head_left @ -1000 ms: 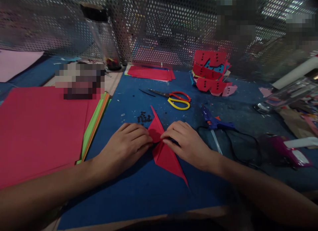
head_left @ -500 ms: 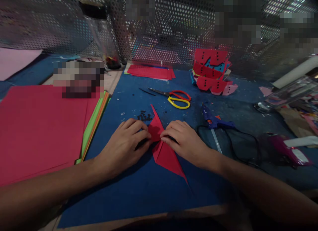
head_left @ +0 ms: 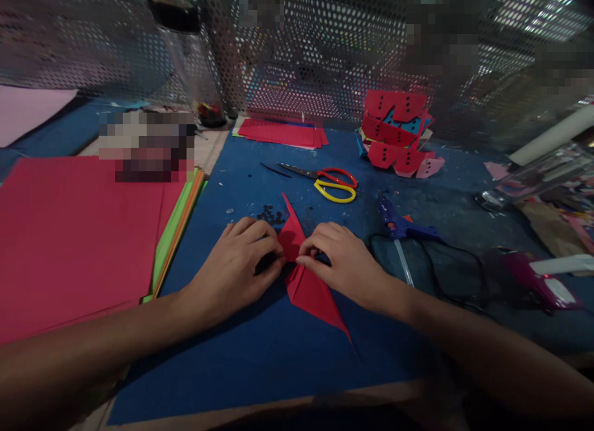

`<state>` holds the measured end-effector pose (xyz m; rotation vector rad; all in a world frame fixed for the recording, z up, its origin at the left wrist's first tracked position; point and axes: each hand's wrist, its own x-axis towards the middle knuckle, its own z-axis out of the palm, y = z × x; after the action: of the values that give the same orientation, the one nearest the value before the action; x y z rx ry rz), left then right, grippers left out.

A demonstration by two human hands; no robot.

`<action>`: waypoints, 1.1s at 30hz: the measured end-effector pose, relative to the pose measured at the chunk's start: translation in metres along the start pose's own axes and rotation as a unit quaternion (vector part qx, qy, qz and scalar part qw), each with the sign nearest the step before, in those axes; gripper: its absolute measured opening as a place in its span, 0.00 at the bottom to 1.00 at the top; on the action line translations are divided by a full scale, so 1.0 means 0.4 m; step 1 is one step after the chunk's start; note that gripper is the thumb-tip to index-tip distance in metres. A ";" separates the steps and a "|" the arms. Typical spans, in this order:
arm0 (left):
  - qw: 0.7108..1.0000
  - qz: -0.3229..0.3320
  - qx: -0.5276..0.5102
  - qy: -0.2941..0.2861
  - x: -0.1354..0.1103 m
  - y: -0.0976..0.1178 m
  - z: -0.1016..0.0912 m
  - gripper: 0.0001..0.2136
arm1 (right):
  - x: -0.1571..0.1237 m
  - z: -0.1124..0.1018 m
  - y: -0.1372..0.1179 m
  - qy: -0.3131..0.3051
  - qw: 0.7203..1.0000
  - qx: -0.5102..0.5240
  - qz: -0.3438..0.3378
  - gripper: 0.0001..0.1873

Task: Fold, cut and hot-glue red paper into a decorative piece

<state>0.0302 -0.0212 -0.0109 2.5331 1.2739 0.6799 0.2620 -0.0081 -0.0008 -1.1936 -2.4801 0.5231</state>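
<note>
A folded red paper (head_left: 313,295) with pointed ends lies on the blue work surface (head_left: 250,369). My left hand (head_left: 248,258) pinches its left side near the middle, thumb and fingertips closed on the edge. From the right, my right hand (head_left: 341,258) pinches the paper close to the centre, its fingertips almost meeting those of the left. Just beyond the left hand are several small black paper dots (head_left: 271,214). Scissors (head_left: 320,179) with one red and one yellow handle lie past the paper's far tip.
Large red sheets (head_left: 78,239) cover the left side. Cut red strips (head_left: 283,134) and dotted paper shapes (head_left: 394,159) sit at the back, before a perforated metal panel (head_left: 315,54). At right are a blue glue gun (head_left: 401,224) with its cord and a clear jar (head_left: 520,177) on its side.
My right hand's fingertips have shifted slightly left along the fold, toward the left hand. The paper stays in nearly the same place.
</note>
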 end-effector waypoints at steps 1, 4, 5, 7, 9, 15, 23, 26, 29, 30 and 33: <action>1.000 -0.001 0.000 0.000 0.000 0.000 0.000 0.08 | 0.001 0.001 -0.001 0.001 1.000 0.002 0.002 0.08; 1.000 -0.004 -0.001 0.005 0.002 0.001 0.000 0.08 | 0.003 0.005 -0.001 0.004 1.000 0.000 0.007 0.09; 1.000 -0.004 -0.001 0.008 0.002 0.001 0.001 0.08 | 0.003 0.007 -0.001 0.006 1.000 -0.002 0.007 0.09; 1.000 -0.002 0.002 0.012 0.003 0.002 0.000 0.08 | 0.004 0.010 -0.001 0.008 1.000 -0.007 0.010 0.09; 1.000 -0.002 0.006 0.013 0.004 0.002 -0.001 0.08 | 0.004 0.012 -0.001 0.011 1.000 -0.009 0.013 0.09; 1.000 -0.008 0.002 0.014 0.005 0.003 -0.001 0.09 | 0.004 0.011 -0.002 0.017 1.000 -0.003 0.015 0.09; 1.000 -0.009 0.004 0.022 0.004 0.002 -0.001 0.09 | 0.006 0.012 -0.004 0.018 1.000 -0.006 0.018 0.08; 1.000 -0.008 0.001 0.026 0.005 0.003 -0.003 0.09 | 0.006 0.013 -0.005 0.017 1.000 -0.005 0.022 0.08; 1.000 -0.008 0.005 0.025 0.005 0.003 -0.002 0.09 | 0.008 0.015 -0.004 0.018 0.999 -0.004 0.026 0.08; 1.000 -0.009 0.008 0.023 0.005 0.003 -0.001 0.09 | 0.009 0.016 -0.003 0.018 0.999 -0.003 0.026 0.07; 1.000 -0.012 0.019 0.017 0.005 0.002 0.000 0.08 | 0.010 0.017 -0.002 0.022 0.999 0.000 0.027 0.07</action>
<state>0.0318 -0.0199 -0.0102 2.5421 1.3391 0.7019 0.2561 -0.0064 -0.0059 -1.2629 -2.4170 0.5057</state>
